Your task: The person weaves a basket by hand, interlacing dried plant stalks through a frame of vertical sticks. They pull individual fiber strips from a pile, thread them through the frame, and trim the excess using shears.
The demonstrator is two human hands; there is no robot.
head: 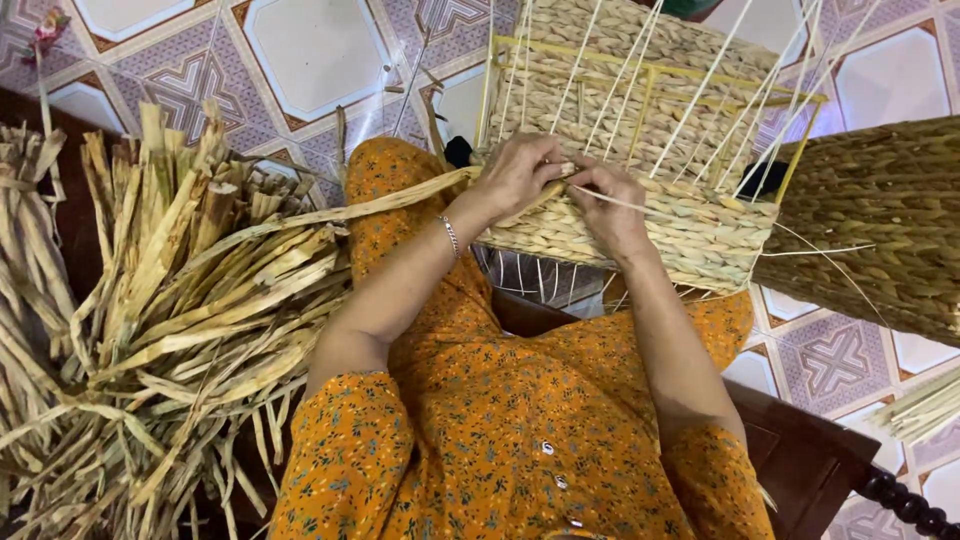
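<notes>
A half-woven basket (640,110) of dried straw on a yellow wire frame rests on my lap, with white upright ribs fanning out above it. My left hand (517,172) pinches a flat straw strand (390,205) at the basket's near rim; the strand trails leftward to the pile. My right hand (612,205) sits right beside it on the same rim, fingers pressed on the woven edge and a thin white rib. A bracelet is on my left wrist. The fingertips of both hands are partly hidden by each other.
A big heap of loose dried straw strips (170,320) lies at my left. A finished woven piece (880,220) stands at the right, beside a small bundle of pale sticks (925,405). Patterned floor tiles (300,50) surround me; a dark wooden seat edge (820,460) shows lower right.
</notes>
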